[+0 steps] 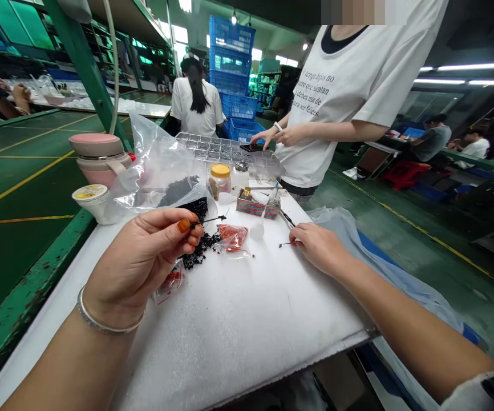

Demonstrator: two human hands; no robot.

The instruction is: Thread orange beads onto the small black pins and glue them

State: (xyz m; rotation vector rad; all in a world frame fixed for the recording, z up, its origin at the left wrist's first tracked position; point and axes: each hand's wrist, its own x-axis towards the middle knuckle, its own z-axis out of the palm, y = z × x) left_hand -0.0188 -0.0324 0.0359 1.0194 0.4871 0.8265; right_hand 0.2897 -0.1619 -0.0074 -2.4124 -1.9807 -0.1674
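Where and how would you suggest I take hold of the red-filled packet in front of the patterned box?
I'd pinch the red-filled packet by its clear near edge, coming from the wearer's side: that edge looks like loose film on the white tabletop, while black parts crowd its left and the patterned box stands behind.

Factory workshop (stacked blue crates (230, 84))

A crinkled, glossy clear plastic bag (144, 154) catches light above a matt white work surface (238, 325) near matt small black pieces (198, 251). Chipped paint roughens the green bench frame (37, 294); a shiny metal bracelet (101, 326), smooth pink-lidded mug (97, 162), plastic blue crates (230, 60) and soft cloth T-shirt (362, 74) complete the textures.
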